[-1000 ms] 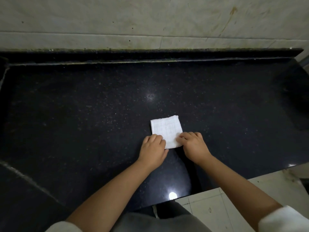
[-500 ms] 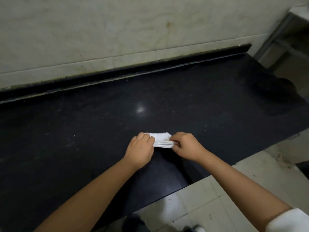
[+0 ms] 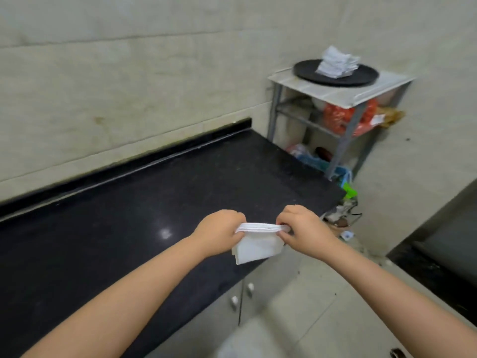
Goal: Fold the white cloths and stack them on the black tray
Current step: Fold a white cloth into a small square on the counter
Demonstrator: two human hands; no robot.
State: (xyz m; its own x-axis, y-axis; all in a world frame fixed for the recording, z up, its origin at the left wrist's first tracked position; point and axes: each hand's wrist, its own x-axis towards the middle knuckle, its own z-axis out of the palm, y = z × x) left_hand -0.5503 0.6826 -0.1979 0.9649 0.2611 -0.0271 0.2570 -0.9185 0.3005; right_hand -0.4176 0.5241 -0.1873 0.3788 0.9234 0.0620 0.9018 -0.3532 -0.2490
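The folded white cloth [image 3: 258,240], flat on the black counter [image 3: 129,228] 1 second ago, is now being held lifted, pinched by the left hand [image 3: 219,229] and the right hand [image 3: 302,228]; the black tray [image 3: 307,71] with its stack [image 3: 335,64] is being approached.

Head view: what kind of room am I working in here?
Most likely a home kitchen or utility corner. A black stone counter runs along a tiled wall with cabinet doors below, and a metal rack in the corner carries the black tray and stores bagged goods underneath.
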